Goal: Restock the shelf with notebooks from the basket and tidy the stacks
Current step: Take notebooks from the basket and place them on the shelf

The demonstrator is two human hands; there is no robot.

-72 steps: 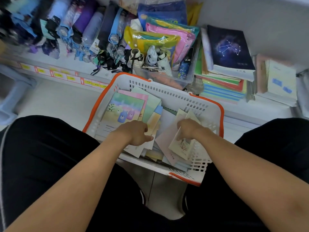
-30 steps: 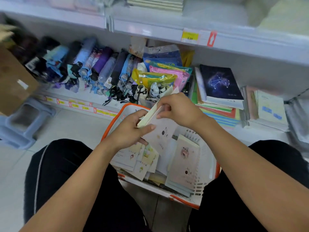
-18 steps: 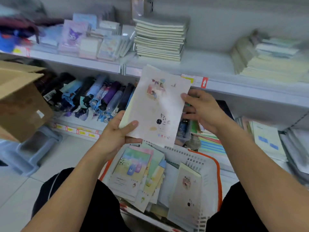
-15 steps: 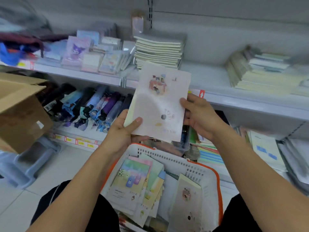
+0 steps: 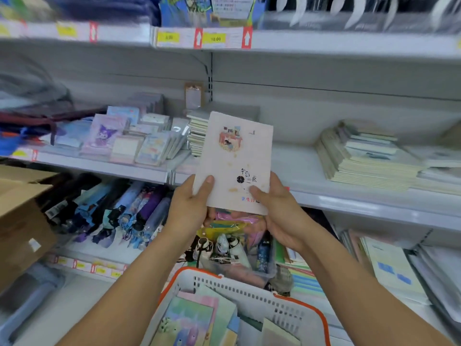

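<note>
Left hand (image 5: 189,208) and right hand (image 5: 279,216) both grip the pale notebook (image 5: 235,161) by its lower corners, thumbs on the cover. It stands upright, long axis vertical, cover facing the person. The basket (image 5: 249,293) sits below both hands.

Both bare forearms are reaching up and forward, converging. The left hand (image 5: 190,206) is closing its grip with the thumb pressing on top; the right hand (image 5: 279,208) is mirroring it just beside, its fingers apparently curling underneath, hidden from view.
</note>
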